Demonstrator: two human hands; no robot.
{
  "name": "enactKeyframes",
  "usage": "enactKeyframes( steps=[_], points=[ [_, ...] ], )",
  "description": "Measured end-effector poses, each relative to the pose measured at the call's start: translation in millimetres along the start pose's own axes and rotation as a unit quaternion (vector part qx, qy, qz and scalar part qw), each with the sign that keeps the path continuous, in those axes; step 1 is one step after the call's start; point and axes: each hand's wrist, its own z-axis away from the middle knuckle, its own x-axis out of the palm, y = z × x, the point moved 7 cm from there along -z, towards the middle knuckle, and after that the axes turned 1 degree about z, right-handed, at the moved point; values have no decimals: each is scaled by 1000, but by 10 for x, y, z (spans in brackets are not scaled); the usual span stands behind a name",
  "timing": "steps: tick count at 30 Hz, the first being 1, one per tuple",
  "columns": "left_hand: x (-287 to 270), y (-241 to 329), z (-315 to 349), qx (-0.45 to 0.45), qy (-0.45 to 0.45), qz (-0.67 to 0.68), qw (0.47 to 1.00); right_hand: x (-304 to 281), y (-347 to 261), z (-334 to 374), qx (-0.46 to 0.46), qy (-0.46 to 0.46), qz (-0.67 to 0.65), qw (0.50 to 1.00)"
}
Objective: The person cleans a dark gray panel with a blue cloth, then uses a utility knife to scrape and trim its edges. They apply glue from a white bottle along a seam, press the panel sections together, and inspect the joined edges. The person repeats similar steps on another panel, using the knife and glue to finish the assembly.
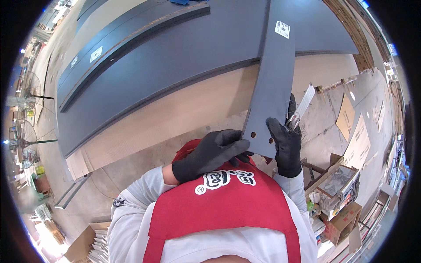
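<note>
A long dark grey board [276,70] slants from near my body up onto a larger dark panel. Two round holes sit at its near end, and a white label is stuck farther up. My left hand [210,153], in a black glove, holds the board's near left corner, with some fingers hidden beneath. Along the near right edge, my right hand [287,147], also black-gloved, grips the board with its thumb on top. A white strip with a shiny metal piece [298,111] sticks out by the right fingers; its kind is unclear.
Large dark panels [175,57] lie on cardboard [162,105] before me, with narrower labelled boards [127,39] on top at the left. An open box of items [337,186] stands at the lower right. Fans [28,136] stand far left. Cardboard sheets [357,136] lie on the floor.
</note>
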Motion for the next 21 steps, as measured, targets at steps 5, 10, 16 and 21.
enactKeyframes(
  steps=[5,10,16,21],
  points=[
    [111,31,-21,17,-15,39,999,-88,-32,-2,29,-18,-4,999],
    [138,-35,-52,30,-18,19,999,-177,-21,-50,-5,-19,51,998],
    [181,-37,-87,26,-61,53,996,-237,50,-68,21,-21,16,999],
    [199,1,-149,37,-124,-10,991,-258,29,-11,19,42,-2,999]
  ],
)
